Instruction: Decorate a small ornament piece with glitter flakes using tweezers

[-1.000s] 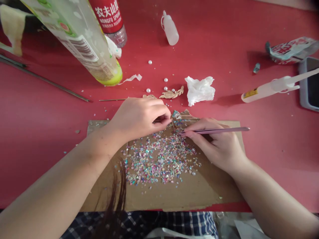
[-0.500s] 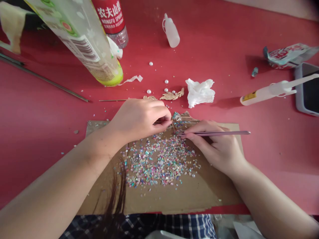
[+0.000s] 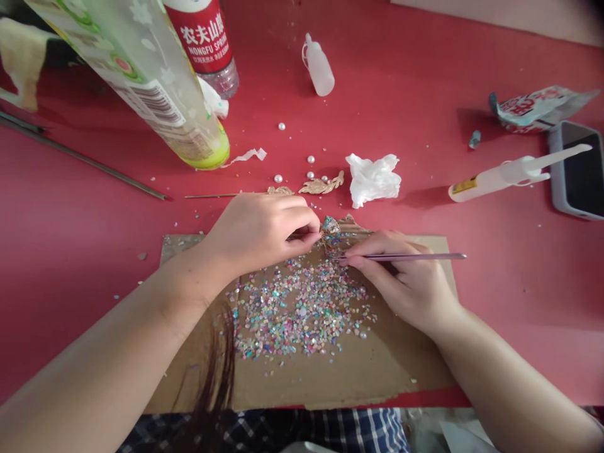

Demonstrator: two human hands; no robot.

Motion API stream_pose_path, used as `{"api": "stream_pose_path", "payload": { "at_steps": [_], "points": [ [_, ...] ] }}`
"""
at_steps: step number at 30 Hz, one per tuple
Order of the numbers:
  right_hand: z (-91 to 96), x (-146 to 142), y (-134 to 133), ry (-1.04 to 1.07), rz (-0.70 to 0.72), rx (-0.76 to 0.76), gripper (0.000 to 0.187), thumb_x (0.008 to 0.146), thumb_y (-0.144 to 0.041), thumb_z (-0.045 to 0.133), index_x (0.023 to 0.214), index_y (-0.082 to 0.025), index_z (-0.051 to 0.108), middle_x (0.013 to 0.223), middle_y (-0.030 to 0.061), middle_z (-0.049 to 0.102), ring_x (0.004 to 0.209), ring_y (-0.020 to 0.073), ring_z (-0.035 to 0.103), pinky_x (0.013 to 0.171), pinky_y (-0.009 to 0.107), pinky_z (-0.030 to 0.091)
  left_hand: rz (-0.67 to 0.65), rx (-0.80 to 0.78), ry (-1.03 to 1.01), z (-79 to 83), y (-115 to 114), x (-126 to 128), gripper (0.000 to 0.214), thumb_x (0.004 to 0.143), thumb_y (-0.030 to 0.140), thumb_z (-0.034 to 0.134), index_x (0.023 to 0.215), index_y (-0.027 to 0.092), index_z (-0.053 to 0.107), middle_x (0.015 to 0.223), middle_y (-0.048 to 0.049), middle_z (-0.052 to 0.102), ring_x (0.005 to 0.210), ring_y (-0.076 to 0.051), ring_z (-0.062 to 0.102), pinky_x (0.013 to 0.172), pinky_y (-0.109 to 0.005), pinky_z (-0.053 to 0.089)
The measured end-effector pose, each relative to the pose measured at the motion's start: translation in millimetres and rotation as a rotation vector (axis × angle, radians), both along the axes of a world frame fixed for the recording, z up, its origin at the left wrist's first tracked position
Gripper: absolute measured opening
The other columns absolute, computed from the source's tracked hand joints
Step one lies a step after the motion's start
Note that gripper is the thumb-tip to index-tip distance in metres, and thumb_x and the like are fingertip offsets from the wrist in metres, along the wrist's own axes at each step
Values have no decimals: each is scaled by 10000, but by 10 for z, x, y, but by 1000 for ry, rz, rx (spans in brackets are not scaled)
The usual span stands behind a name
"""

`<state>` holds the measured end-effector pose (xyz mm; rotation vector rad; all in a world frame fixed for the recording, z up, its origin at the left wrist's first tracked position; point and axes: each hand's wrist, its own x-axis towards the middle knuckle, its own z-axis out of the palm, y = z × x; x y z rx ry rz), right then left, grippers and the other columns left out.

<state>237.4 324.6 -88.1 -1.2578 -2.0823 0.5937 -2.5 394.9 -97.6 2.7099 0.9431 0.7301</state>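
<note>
Pinched between the thumb and fingers of my left hand (image 3: 271, 229) is a small wire-framed ornament (image 3: 331, 226), partly covered in blue-green chips. My right hand (image 3: 406, 277) is closed on purple tweezers (image 3: 410, 257), whose tips point left at the lower part of the ornament. Whether the tips hold a chip is too small to tell. Below both hands, many colourful shell-like chips (image 3: 302, 308) lie spread over a sheet of cardboard (image 3: 330, 387). Just beyond my left hand are gold leaf pieces (image 3: 323, 184), one partly hidden by the hand.
Crumpled white tissue (image 3: 374, 179) and loose pearl beads (image 3: 282, 126) lie beyond the cardboard. A glue bottle (image 3: 486, 177) leans by a phone (image 3: 578, 170) at right. A small squeeze bottle (image 3: 319, 66), a tall green-patterned bottle (image 3: 155, 94) and a water bottle (image 3: 207, 41) stand farther back.
The view has shifted slightly, so most things sit a little lower and further left. Both hands keep nearly the same pose, with the tweezers still at the ornament.
</note>
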Motion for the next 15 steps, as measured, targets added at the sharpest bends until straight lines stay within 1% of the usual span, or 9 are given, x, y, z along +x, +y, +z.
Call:
{"api": "stream_pose_path", "payload": {
  "at_steps": [5,8,12,15],
  "points": [
    [0,21,-12,18,25,7,140,1005,-199,653,873,-228,692,737,-23,746,677,158,703,679,327,505,-2,-27,25,1,4,-3,264,1022,254,556,820,230,723,795,49,730,707,-92,610,633,-238,374],
    [3,51,-20,58,32,48,105,1009,-209,668,911,-242,685,774,-30,759,707,155,715,697,336,489,-11,-19,64,16,-3,-6,251,1012,251,560,825,240,728,800,53,742,718,-95,633,647,-249,385],
    [3,93,-14,47,5,91,84,1000,-212,696,928,-253,682,817,-50,782,729,140,720,732,339,475,-35,-11,135,53,-16,-6,248,993,210,560,818,245,732,790,55,744,722,-103,650,638,-271,379],
    [-2,107,-4,27,-10,100,70,998,-223,701,936,-251,686,849,-46,796,748,141,723,745,340,479,-75,-24,154,73,-21,-10,258,1004,216,554,824,240,737,804,46,746,740,-111,659,641,-270,381]
  ]
}}
